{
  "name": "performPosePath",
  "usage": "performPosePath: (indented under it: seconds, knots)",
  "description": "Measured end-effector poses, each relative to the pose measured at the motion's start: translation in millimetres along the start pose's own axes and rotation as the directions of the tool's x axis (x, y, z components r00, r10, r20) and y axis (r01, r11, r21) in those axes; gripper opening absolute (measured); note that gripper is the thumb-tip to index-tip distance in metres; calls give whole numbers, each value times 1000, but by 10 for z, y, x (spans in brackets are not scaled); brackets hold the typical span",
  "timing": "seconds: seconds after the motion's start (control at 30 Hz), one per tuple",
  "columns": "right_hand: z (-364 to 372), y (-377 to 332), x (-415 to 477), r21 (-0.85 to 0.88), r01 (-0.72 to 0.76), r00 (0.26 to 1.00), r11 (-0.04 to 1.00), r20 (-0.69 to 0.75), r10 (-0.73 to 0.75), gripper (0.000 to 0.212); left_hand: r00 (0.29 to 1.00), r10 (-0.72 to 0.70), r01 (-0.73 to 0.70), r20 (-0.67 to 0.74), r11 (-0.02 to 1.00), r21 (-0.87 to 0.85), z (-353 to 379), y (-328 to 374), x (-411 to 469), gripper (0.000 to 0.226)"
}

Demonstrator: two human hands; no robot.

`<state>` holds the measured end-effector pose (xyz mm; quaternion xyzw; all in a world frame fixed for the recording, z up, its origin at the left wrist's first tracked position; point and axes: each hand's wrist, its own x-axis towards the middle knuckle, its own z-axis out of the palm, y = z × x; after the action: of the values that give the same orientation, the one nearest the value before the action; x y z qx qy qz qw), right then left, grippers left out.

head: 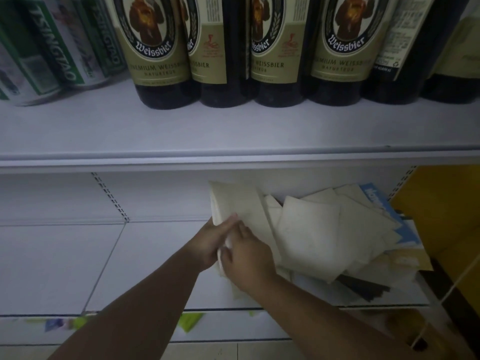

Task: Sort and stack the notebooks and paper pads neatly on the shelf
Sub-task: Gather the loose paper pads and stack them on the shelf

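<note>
Head view of a two-tier white shelving unit. Both hands meet at the near left corner of a cream pad (240,203), which stands tilted on the lower shelf (130,255) at the left end of the paper heap. The left hand (207,242) grips the pad's left edge, its fingers (228,220) curled round onto the front face. The right hand (246,261) pinches the pad's lower corner, thumb underneath and fingers on top. Just right of the held pad, and partly overlapped by it, lies a loose pile of cream pads (311,229), fanned at differing angles. A blue-covered notebook (376,198) leans behind the pile, and a dark notebook (363,287) lies flat beneath its near edge. The upper shelf (181,126) carries a row of dark Weissbier bottles (161,48), with green Tsingtao cans (52,48) to their left. A yellow panel (441,216) bounds the shelf at right.
</note>
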<state>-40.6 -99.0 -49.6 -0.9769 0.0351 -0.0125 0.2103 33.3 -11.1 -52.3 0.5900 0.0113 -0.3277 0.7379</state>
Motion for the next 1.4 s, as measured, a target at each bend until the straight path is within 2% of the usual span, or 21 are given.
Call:
performPosePath:
  seconds: [0.07,0.1,0.17,0.2,0.27,0.33,0.37,0.43,0.57,0.63,0.7,0.8,0.87,0.93,1.07,1.17,1.27,1.3,1.33,1.4]
  knots:
    - [32,55,-23,79,78,996,994,39,-82,63,999,13,-14,-30,1000,-19,-89,-37,-6,28]
    - [11,116,-35,188,101,994,977,21,-106,54,999,24,-25,-36,999,-32,-150,-50,-15,32]
    - [-26,355,-33,349,54,998,936,-60,-35,32,999,27,-29,-41,998,-51,-279,-44,-41,45]
    - [-48,531,-22,327,9,996,945,-91,22,29,998,30,-33,-56,998,-57,-347,-20,-60,45]
    - [-63,924,-27,65,-108,994,992,18,107,45,995,32,-39,-96,997,-73,-459,36,-84,43]
    - [-17,1218,-69,-244,-134,961,960,203,186,71,994,35,-43,-100,996,-77,-530,91,-100,40]
    - [18,1299,-89,-337,-113,947,935,247,204,81,995,39,-45,-97,996,-71,-532,120,-113,35]
    - [52,1354,-95,-425,-61,947,903,262,188,85,997,36,-40,-74,998,-49,-519,152,-125,30]
    - [-50,1358,-45,-432,53,952,900,295,86,67,997,12,-12,-80,1000,-6,-470,183,-139,31]
    - [-152,1372,-44,-387,64,971,920,238,32,59,997,16,-14,-81,1000,19,-438,197,-147,29]
    - [-260,1372,-46,-259,25,987,966,157,17,52,996,29,-26,-82,999,36,-393,201,-155,31]
    - [-455,1278,-66,-47,-67,991,997,-118,61,45,994,46,-40,-94,997,66,-338,189,-159,33]
    - [-525,1085,-82,63,37,974,997,-226,-22,49,993,56,-48,-99,995,84,-270,172,-171,35]
    - [-471,768,-132,28,174,976,984,-134,-169,59,993,67,-58,-94,994,94,-168,141,-169,35]
    - [-109,381,-183,-171,432,895,885,-39,-445,69,991,23,-18,-132,999,36,-73,139,-272,53]
    - [1,258,-205,-285,564,798,776,-54,-600,51,986,39,-41,-161,999,-6,-235,154,-506,29]
    - [19,76,-251,-136,700,702,701,-43,-710,48,978,45,-52,-203,998,-32,-467,123,-854,30]
    - [32,-2,-230,-26,699,712,714,-71,-699,48,972,48,-60,-228,997,-43,-568,112,-981,34]
    - [30,-87,-200,99,654,756,750,-124,-643,44,965,54,-71,-257,996,-56,-654,109,-1114,36]
    - [151,-202,-49,287,455,890,843,-183,-417,34,944,56,-92,-326,991,-96,-835,102,-1363,36]
